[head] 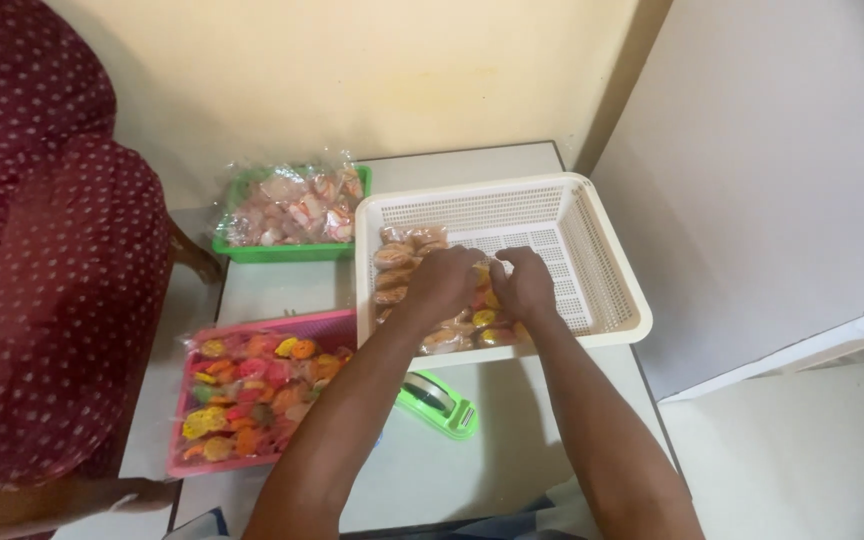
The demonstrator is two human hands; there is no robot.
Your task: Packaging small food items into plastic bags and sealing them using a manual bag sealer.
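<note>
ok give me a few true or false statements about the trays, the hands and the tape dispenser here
1. Both hands, left hand and right hand, are inside the cream plastic mesh basket. True.
2. The green plastic tray is empty. False: it holds clear packets of pale snacks.
3. The pink plastic tray holds colourful packed sweets. True.
4. The green tape dispenser sits inside the basket. False: it lies on the white table, in front of the basket.

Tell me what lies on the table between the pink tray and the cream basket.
In the head view, a small green tape dispenser lies on the white table, just right of the pink tray and below the cream basket.
</note>
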